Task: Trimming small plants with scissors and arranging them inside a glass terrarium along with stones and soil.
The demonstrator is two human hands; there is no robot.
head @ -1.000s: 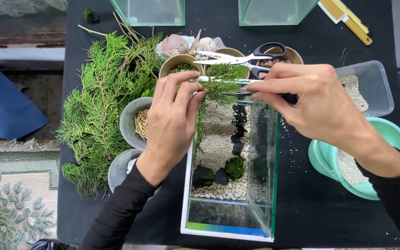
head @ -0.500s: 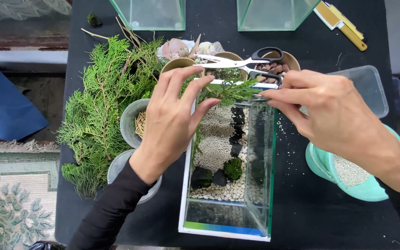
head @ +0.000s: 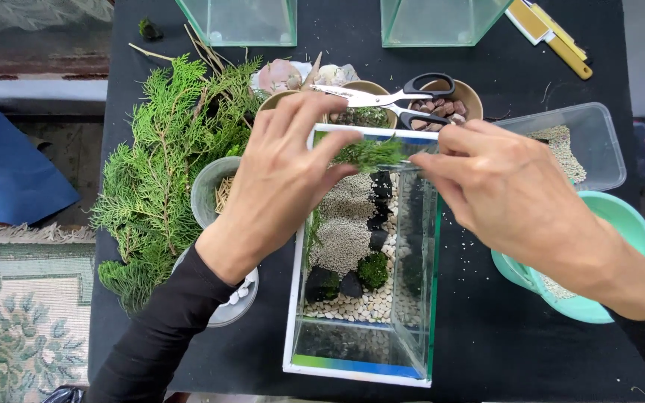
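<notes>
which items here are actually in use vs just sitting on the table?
In use: left hand, right hand, green sprig held between them, glass tank under it.

Lying about: scissors, cut branches, yellow knife, teal bowl, plastic tub.

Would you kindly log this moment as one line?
left hand: pinching green sprig | right hand: pinching sprig's other end | over glass tank | scissors behind

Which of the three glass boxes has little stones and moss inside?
The near glass tank, right under both hands. It holds gravel, dark stones and moss clumps. The two glass tanks at the far table edge look empty.
</notes>
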